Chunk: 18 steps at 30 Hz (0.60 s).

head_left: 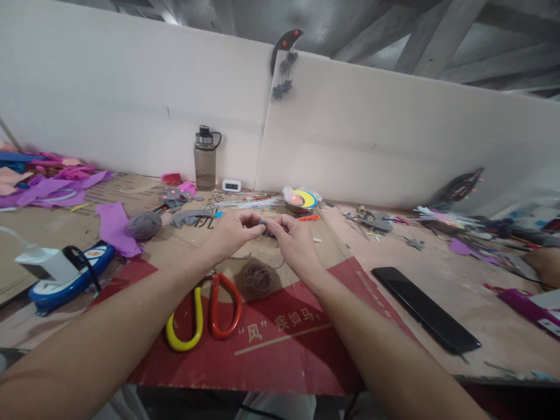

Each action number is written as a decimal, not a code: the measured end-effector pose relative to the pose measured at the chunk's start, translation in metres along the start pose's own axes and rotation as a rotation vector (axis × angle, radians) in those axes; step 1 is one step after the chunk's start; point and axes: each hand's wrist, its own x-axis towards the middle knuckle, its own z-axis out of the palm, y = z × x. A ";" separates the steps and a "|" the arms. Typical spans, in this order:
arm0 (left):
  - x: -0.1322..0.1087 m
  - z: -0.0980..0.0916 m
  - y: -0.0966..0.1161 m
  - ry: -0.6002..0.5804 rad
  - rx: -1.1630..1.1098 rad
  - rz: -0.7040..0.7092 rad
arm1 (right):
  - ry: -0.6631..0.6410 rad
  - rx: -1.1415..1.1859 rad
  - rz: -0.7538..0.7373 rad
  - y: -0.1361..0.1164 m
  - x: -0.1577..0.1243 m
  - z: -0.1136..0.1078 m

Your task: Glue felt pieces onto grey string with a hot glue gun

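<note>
L hand (238,232): just beyond the yarn ball, thumb + finger pinched on a small dark piece (263,222)
R hand (294,240): meets L hand, fingertips closed on same piece
Small dark piece: btwn both hands, beyond yarn ball, mostly hidden by fingers, exact shape unclear
Yarn ball (259,279): landmark, greyish-brown, on red-&-tan cardboard (306,356)
Scissors (227,306): just left of yarn ball, yellow + red handles toward viewer
Phone (424,308): black, well right of yarn ball
Bottle (205,163): upright, far beyond yarn ball, to its left
</note>
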 end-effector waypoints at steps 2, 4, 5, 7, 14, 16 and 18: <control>0.000 0.000 -0.001 0.004 0.007 0.013 | -0.006 -0.005 0.003 0.001 0.000 0.000; 0.000 0.002 -0.002 0.015 -0.013 0.019 | -0.015 -0.010 0.002 0.001 0.000 0.000; 0.000 0.002 -0.002 0.022 -0.031 0.013 | -0.022 -0.011 0.000 0.001 0.000 0.001; -0.001 0.003 -0.001 0.033 -0.089 -0.009 | -0.038 -0.007 -0.009 0.000 0.000 0.001; 0.000 0.003 0.001 0.078 -0.290 -0.093 | -0.056 0.042 0.022 0.000 0.000 0.000; 0.000 0.003 0.001 0.107 -0.305 -0.108 | -0.035 0.068 0.027 0.002 0.000 0.001; -0.001 0.003 0.002 0.124 -0.295 -0.118 | -0.019 0.089 0.022 0.002 0.000 0.002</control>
